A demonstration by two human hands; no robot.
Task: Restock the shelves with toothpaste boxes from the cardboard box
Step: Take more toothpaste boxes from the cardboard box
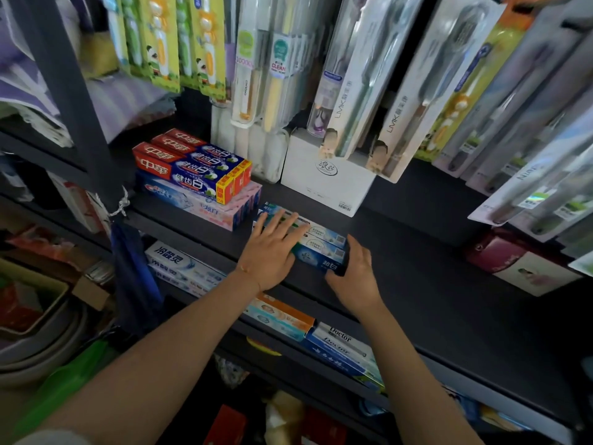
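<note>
Several blue-and-white toothpaste boxes (321,244) lie side by side on the dark shelf (417,277). My left hand (272,248) rests flat on top of them with its fingers straight. My right hand (354,273) is at their right end, its thumb and fingers curled round the end of the nearest box. To the left stands a stack of red-and-blue toothpaste boxes (192,165) on pink-and-blue ones (205,203). The cardboard box is not in view.
A white carton (324,181) stands behind the boxes. Packs of toothbrushes (385,85) hang above the shelf. More toothpaste boxes (337,345) lie on the shelf below. A dark upright post (73,101) bounds the left side. A pink-and-white box (526,268) sits at right.
</note>
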